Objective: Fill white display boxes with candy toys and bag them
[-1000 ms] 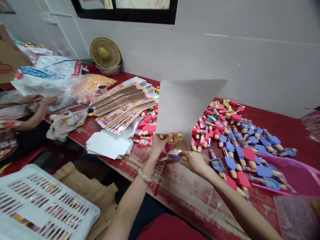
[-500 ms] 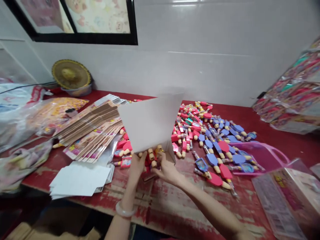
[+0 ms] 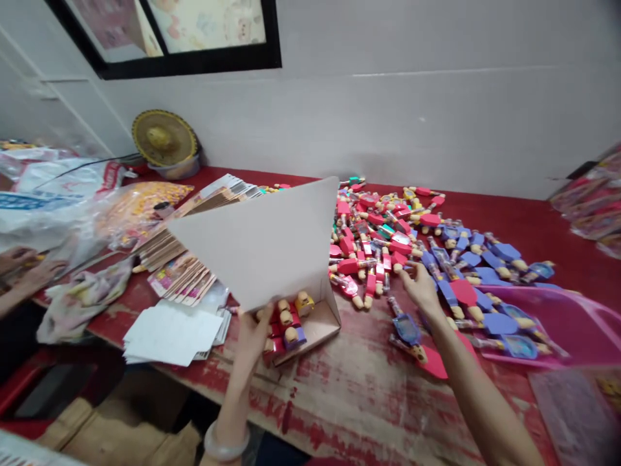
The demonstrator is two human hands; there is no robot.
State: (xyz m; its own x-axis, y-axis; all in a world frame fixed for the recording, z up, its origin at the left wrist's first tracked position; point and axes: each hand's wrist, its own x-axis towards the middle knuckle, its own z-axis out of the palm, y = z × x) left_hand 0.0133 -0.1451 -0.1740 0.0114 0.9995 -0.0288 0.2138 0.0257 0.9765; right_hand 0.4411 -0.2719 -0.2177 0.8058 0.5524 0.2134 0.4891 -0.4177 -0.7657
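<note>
An open cardboard box [image 3: 325, 323] with a raised white lid [image 3: 262, 243] sits on the table before me. Several small toys with beige, bear-like heads [image 3: 291, 335] stand in its left part, with red, yellow and purple bodies. My left hand [image 3: 253, 340] grips the box's left side, its fingertips over the edge by the toys. Over to the right, my right hand [image 3: 421, 288] reaches into the loose pile, thumb and fingers apart close to a beige toy head [image 3: 398, 267]. Around it lie pink toys [image 3: 371, 285] and purple toys [image 3: 444, 291] with clear tubes.
Stacked printed cards [image 3: 182, 275] and white cards [image 3: 172, 330] lie left of the box. At right is a pink basket [image 3: 577, 323] beside a clear package [image 3: 563, 408]. Another person's hands [image 3: 41, 275] work at far left, near a cloth [image 3: 87, 294] and plastic bags [image 3: 63, 181].
My right hand has left the box and moved right to the toy pile. My left hand stays on the box. The view has shifted, bringing another person's hands into sight.
</note>
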